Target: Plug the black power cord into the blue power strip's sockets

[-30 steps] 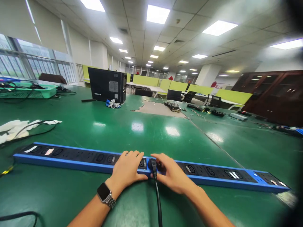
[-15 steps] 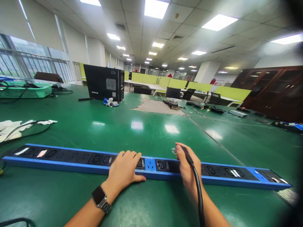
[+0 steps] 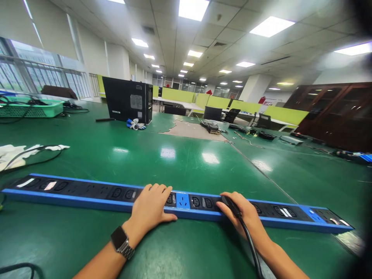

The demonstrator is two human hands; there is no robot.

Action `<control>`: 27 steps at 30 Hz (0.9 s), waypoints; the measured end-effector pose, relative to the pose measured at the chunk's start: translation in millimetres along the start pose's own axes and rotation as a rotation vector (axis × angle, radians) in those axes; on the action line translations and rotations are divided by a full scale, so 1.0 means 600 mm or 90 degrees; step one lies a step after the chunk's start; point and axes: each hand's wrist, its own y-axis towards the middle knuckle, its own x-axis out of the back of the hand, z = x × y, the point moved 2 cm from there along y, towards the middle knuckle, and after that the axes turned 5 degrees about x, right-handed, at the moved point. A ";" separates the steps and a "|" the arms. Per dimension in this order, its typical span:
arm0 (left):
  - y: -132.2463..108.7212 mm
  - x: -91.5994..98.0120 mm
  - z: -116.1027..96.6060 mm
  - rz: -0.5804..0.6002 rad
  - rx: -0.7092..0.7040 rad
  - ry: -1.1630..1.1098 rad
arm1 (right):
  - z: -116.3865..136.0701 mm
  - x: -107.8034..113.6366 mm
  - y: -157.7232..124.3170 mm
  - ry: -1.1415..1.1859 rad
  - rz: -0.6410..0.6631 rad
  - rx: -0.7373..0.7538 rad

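Observation:
A long blue-and-black power strip (image 3: 183, 213) lies across the green table, its sockets facing up. My left hand (image 3: 152, 203) is wrapped over its middle, fingers over the far edge and thumb along the near side. Between the thumb and fingers of my right hand (image 3: 245, 213) is a black power plug (image 3: 231, 205), held down against the strip right of the blue socket. Its prongs are out of sight, so how far they sit in a socket I cannot tell. A thick black cable (image 3: 250, 240) runs from the plug toward me.
Farther back stand a black computer case (image 3: 124, 100), blue-and-white gloves (image 3: 135, 124) and a green basket (image 3: 31, 110) of cables. White cloth (image 3: 14, 155) with a black cord lies at left. Loose electronic parts (image 3: 212, 127) lie beyond the table's torn covering.
My right hand has brought the plug down onto the strip; its metal prongs, visible before, are now hidden. My left hand keeps its hold on the strip.

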 end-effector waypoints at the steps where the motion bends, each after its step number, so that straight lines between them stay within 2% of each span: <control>1: 0.000 0.000 0.000 -0.001 -0.001 0.002 | 0.003 0.000 0.001 -0.011 0.007 0.007; 6: -0.001 0.003 -0.001 -0.001 -0.002 -0.004 | 0.018 -0.006 -0.005 -0.055 0.043 -0.011; 8: -0.001 0.003 -0.001 -0.003 -0.002 -0.011 | 0.010 0.001 -0.013 -0.011 0.078 -0.022; 11: -0.002 0.002 0.000 -0.009 -0.001 -0.017 | -0.018 0.031 -0.013 0.120 0.147 -0.046; 13: -0.002 0.001 0.000 -0.011 0.001 -0.018 | -0.035 0.050 0.007 0.241 0.192 -0.112; 15: -0.001 0.001 0.000 -0.014 0.003 -0.016 | -0.039 0.054 0.041 0.321 0.225 -0.222; 17: -0.001 0.001 0.000 -0.016 0.003 -0.013 | -0.024 0.039 0.079 0.252 0.231 -0.285; 18: -0.001 0.001 0.000 -0.015 0.003 -0.012 | -0.011 0.025 0.095 0.167 0.256 -0.269; 20: -0.002 0.000 0.000 -0.015 0.003 -0.011 | 0.014 -0.008 0.115 0.102 0.266 -0.262; 23: -0.002 -0.001 0.000 -0.016 0.004 -0.015 | 0.035 -0.042 0.116 0.036 0.254 -0.258; 27: -0.001 -0.002 0.001 -0.009 0.011 -0.033 | 0.032 -0.047 0.103 0.015 0.233 -0.256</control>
